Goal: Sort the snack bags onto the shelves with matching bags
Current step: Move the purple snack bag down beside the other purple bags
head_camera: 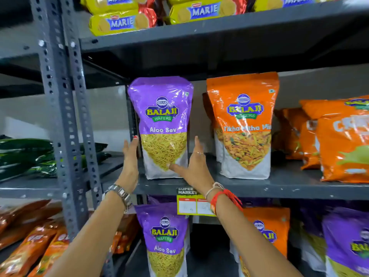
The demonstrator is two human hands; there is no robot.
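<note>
A purple Aloo Sev bag (pixel 162 126) stands upright at the front of the middle shelf (pixel 279 186), its base on the shelf board. Both hands flank its lower half. The left hand (pixel 130 156) lies flat against the bag's side at 9 o'clock, fingers straight and together, pointing up; a metal watch (pixel 119 193) sits on that wrist. The right hand (pixel 194 166) is spread at 3 o'clock, thumb reaching across the bag's lower front, fingers up along its right edge; a ring shows on one finger, and red and white threads (pixel 223 195) circle the wrist.

At 3 o'clock from the purple bag, apart from it, stands an orange Tikha Mitha bag (pixel 244 126), with more orange bags (pixel 339 140) beyond. At 12 o'clock, on the top shelf, lie yellow Marie packs (pixel 119 22). At 6 o'clock, below the shelf's price tag (pixel 192 204), stands another Aloo Sev bag (pixel 166 238). Green packs (pixel 26 154) lie at 9 o'clock past the grey upright (pixel 60 108).
</note>
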